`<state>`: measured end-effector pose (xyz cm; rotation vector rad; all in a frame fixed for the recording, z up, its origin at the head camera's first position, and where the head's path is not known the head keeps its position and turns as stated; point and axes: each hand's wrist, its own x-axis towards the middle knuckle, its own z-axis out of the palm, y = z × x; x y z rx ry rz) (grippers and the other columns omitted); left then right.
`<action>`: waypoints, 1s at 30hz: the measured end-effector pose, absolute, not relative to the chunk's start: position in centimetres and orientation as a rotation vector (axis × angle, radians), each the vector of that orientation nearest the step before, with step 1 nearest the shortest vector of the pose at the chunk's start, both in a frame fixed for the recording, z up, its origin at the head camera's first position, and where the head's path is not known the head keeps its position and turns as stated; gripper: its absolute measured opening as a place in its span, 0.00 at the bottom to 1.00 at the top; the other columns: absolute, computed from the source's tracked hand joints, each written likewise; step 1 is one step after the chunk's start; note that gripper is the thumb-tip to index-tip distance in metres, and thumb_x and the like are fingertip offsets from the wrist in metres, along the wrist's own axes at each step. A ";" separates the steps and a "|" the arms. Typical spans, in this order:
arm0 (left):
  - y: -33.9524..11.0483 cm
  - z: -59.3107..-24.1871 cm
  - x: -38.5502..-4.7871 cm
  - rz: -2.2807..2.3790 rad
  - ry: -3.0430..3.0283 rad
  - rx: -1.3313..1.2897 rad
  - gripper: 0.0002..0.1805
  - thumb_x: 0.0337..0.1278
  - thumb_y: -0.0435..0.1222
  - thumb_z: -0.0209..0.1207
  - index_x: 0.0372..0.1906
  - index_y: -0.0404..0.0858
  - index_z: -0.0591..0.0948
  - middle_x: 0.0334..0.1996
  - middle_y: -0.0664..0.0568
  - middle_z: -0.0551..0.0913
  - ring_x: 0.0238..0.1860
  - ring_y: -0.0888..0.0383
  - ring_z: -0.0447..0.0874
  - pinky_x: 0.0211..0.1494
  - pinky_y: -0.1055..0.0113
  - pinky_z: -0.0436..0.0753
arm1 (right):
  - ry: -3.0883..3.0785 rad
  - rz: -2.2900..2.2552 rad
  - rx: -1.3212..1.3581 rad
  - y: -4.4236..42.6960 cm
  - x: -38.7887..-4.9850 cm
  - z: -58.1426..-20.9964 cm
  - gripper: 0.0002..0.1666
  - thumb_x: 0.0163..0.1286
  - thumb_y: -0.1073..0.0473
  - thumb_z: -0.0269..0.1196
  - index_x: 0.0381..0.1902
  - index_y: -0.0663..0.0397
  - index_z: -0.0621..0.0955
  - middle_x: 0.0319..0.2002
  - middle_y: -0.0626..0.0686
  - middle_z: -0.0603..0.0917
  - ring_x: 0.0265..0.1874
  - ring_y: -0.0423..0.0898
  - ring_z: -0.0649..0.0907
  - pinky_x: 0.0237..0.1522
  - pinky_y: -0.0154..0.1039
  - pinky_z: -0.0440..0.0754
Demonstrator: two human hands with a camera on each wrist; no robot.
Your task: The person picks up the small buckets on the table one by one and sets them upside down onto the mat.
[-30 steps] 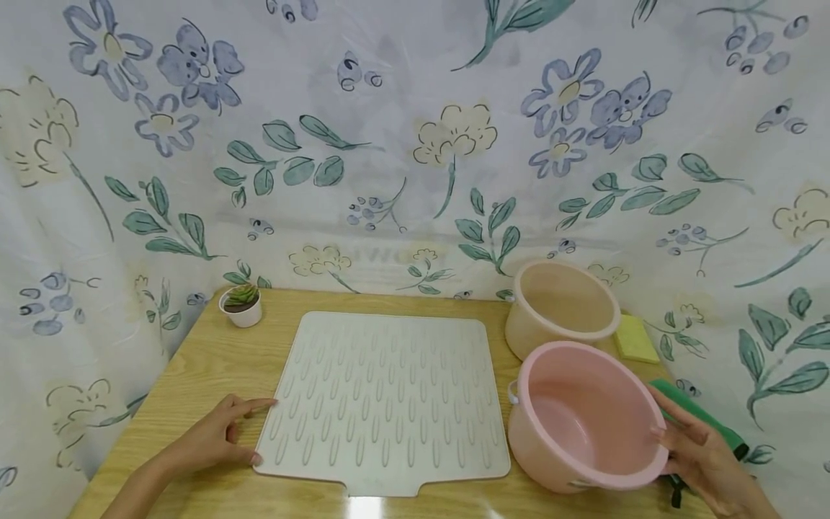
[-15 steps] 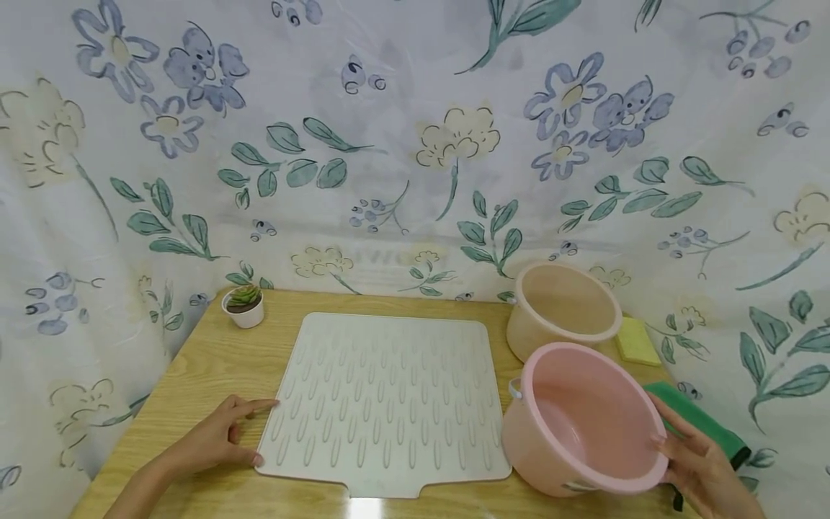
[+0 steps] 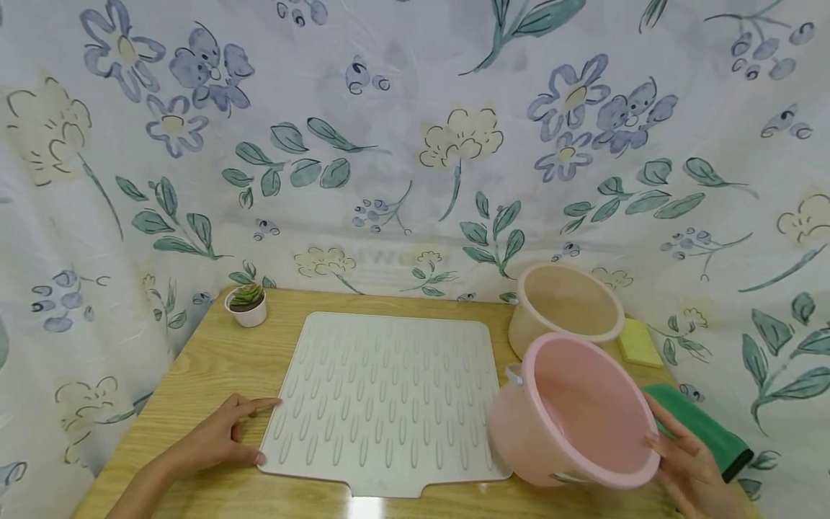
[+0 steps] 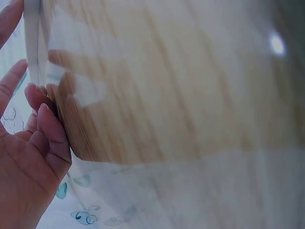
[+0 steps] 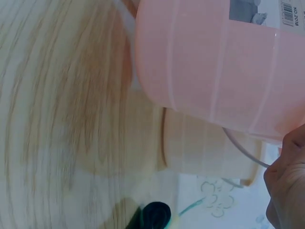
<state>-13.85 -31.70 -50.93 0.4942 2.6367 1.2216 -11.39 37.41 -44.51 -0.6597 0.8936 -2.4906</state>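
In the head view my left hand [image 3: 214, 438] reaches to the left edge of a white drying board [image 3: 385, 404] with raised oval ribs, index finger and thumb touching that edge. The left wrist view shows this hand [image 4: 35, 157] with some fingers bent. On the right, my right hand [image 3: 690, 458] grips the rim of a pink bucket [image 3: 541, 440], thumb on the inner side. The bucket tilts, and its lower left side overlaps the board's right edge. The right wrist view has the bucket's ribbed wall [image 5: 195, 62] with a label; only part of the hand [image 5: 288, 176] shows.
A beige bucket [image 3: 528, 335] stands behind the pink one. Beside it lie a yellow cloth or sponge [image 3: 638, 344] and a rolled green cloth [image 3: 700, 425]. A small potted succulent [image 3: 248, 306] sits at the back left. A floral curtain [image 3: 389, 158] surrounds the wooden table [image 3: 188, 389].
The pink bucket has shifted left, over the board's right edge, and tilted more, with my right hand moving along on its rim. My left hand keeps its place at the board.
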 end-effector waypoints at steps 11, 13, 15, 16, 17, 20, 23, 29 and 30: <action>-31.6 -50.6 -13.6 1.281 2.574 0.476 0.46 0.42 0.43 0.76 0.70 0.37 0.71 0.37 0.45 0.61 0.29 0.64 0.63 0.29 0.70 0.66 | 0.790 -2.503 -0.595 35.4 -11.6 -44.4 0.39 0.77 0.73 0.21 0.75 0.48 0.64 0.72 0.46 0.69 0.66 0.50 0.75 0.60 0.43 0.78; -31.7 -50.6 -13.6 1.278 2.577 0.475 0.46 0.42 0.43 0.76 0.70 0.38 0.71 0.37 0.45 0.61 0.29 0.64 0.62 0.29 0.70 0.65 | 0.756 -2.512 -0.627 35.0 -11.8 -44.5 0.39 0.76 0.73 0.20 0.76 0.50 0.63 0.73 0.47 0.69 0.67 0.50 0.74 0.61 0.44 0.78; -31.7 -50.7 -13.7 1.276 2.580 0.478 0.46 0.42 0.43 0.76 0.70 0.38 0.71 0.37 0.45 0.61 0.29 0.64 0.62 0.29 0.70 0.65 | 0.726 -2.526 -0.655 34.5 -11.9 -44.7 0.39 0.76 0.74 0.20 0.76 0.52 0.63 0.73 0.48 0.68 0.67 0.50 0.73 0.61 0.44 0.78; -31.7 -50.7 -13.7 1.276 2.582 0.477 0.46 0.42 0.43 0.76 0.70 0.38 0.71 0.37 0.45 0.61 0.29 0.64 0.62 0.29 0.70 0.65 | 0.697 -2.529 -0.676 34.3 -12.1 -44.8 0.39 0.76 0.74 0.19 0.76 0.53 0.62 0.73 0.48 0.67 0.68 0.50 0.72 0.61 0.44 0.77; -31.8 -50.8 -13.7 1.277 2.584 0.480 0.46 0.42 0.43 0.76 0.70 0.38 0.71 0.36 0.45 0.61 0.28 0.64 0.62 0.29 0.70 0.65 | 0.682 -2.533 -0.680 34.0 -12.2 -44.9 0.39 0.76 0.73 0.19 0.76 0.53 0.62 0.73 0.49 0.67 0.68 0.50 0.72 0.61 0.44 0.77; -31.8 -50.9 -13.6 1.283 2.588 0.486 0.46 0.42 0.43 0.76 0.69 0.38 0.71 0.36 0.46 0.60 0.28 0.64 0.62 0.28 0.70 0.66 | 0.683 -2.559 -0.668 33.1 -12.4 -45.1 0.39 0.76 0.73 0.19 0.75 0.54 0.64 0.72 0.49 0.69 0.67 0.50 0.73 0.59 0.43 0.79; -31.8 -50.9 -13.6 1.293 2.586 0.486 0.46 0.41 0.43 0.76 0.69 0.37 0.71 0.35 0.46 0.60 0.28 0.64 0.63 0.28 0.70 0.67 | 0.671 -2.584 -0.647 32.3 -12.6 -45.3 0.38 0.76 0.72 0.19 0.75 0.54 0.64 0.72 0.49 0.70 0.67 0.49 0.73 0.59 0.44 0.79; -31.8 -50.9 -13.7 1.293 2.574 0.468 0.46 0.41 0.44 0.76 0.69 0.38 0.71 0.36 0.46 0.59 0.28 0.64 0.62 0.29 0.70 0.67 | 0.607 -2.621 -0.614 30.8 -12.9 -45.9 0.37 0.77 0.72 0.21 0.74 0.56 0.66 0.71 0.51 0.71 0.66 0.48 0.75 0.61 0.43 0.77; -31.8 -50.9 -13.7 1.289 2.575 0.464 0.46 0.41 0.44 0.76 0.70 0.38 0.71 0.36 0.46 0.59 0.28 0.64 0.63 0.29 0.70 0.67 | 0.600 -2.623 -0.614 30.5 -12.9 -46.0 0.37 0.77 0.72 0.21 0.73 0.57 0.66 0.71 0.51 0.71 0.65 0.48 0.76 0.61 0.43 0.77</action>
